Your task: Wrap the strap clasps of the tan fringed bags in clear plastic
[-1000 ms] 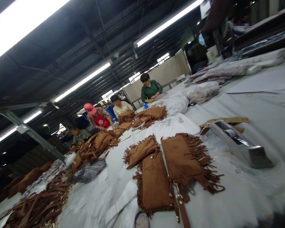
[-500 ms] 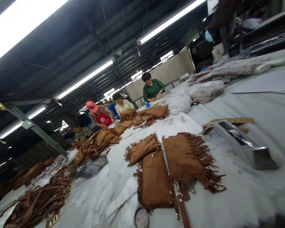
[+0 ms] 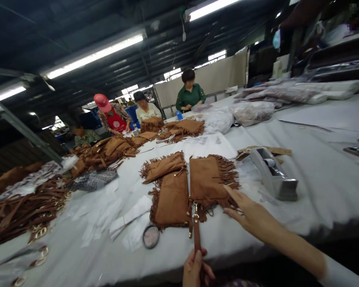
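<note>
At the table's near edge my left hand [image 3: 194, 268] is closed round a brown leather strap [image 3: 196, 235]. A metal clip joins this strap to the lower left corner of a brown fringed suede pouch [image 3: 206, 177]. My right hand [image 3: 245, 208] reaches in from the right with its fingers spread, at the pouch's lower right corner by the fringe. Whether the fingertips press on the suede I cannot tell. Left of this pouch lie a second brown fringed pouch [image 3: 172, 201] and, above it, another brown fringed piece [image 3: 164, 166].
A grey tape dispenser [image 3: 273, 175] stands right of the pouches. A small round dish [image 3: 150, 236] sits near the front edge. Brown straps with metal rings [image 3: 26, 207] are heaped at left. Plastic-wrapped bundles [image 3: 251, 111] lie farther back. Several people, one in green [image 3: 190, 95], work across the table.
Both my hands have come into view, the left holding the strap, the right at the pouch's fringe. My view has tilted down and levelled somewhat.
</note>
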